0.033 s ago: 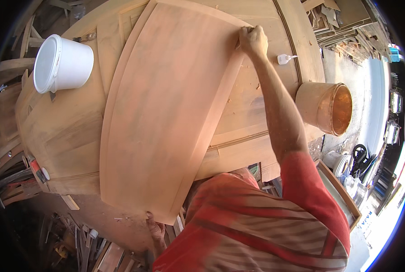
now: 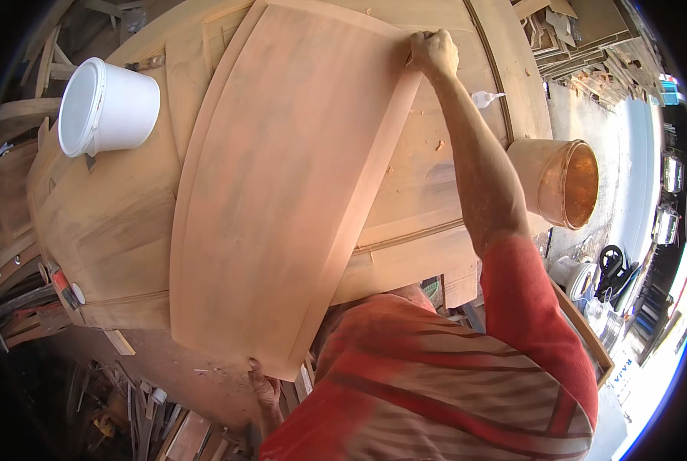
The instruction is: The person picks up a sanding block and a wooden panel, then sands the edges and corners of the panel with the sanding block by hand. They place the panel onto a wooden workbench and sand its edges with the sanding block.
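Note:
A large wooden panel [image 2: 274, 169] with bevelled edges lies aslant over a broad wooden door-like board [image 2: 113, 238]. At its near end my left hand [image 2: 264, 386] grips the edge, thumb at the rim and the fingers mostly hidden. My right arm reaches forward to the panel's far right corner. There my right hand [image 2: 434, 55] is closed in a fist, pressed against the edge; whatever may be inside it is hidden. A small white squeeze bottle [image 2: 483, 99] lies just right of my right forearm.
A lidded white bucket [image 2: 120, 106] lies on the board at left. A brown-stained bucket [image 2: 555, 184] rests at its right edge. Wood shavings [image 2: 439, 144] are scattered between. Wood offcuts [image 2: 139, 411] crowd the lower left, and stacked boards [image 2: 589, 46] fill the upper right.
My right hand has shifted slightly right and away from me along the panel's far corner, its forearm moving with it. My left hand stays at the near edge.

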`<action>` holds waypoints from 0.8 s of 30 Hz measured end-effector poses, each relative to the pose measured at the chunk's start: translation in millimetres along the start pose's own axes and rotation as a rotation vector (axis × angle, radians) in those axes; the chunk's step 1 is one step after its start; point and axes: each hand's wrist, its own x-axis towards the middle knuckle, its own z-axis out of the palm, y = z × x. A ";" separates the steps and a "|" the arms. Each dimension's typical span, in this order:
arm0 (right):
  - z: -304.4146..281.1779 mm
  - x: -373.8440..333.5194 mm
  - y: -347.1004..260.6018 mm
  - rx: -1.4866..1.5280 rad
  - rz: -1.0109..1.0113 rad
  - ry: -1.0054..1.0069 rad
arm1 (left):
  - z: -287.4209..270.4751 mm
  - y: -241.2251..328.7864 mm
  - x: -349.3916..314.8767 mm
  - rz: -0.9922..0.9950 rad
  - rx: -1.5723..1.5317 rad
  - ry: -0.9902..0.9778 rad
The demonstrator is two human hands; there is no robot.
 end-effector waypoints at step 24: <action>62.1 -145.0 82.1 0.001 -0.356 0.141 | -23.6 -11.2 6.7 0.064 0.046 -0.018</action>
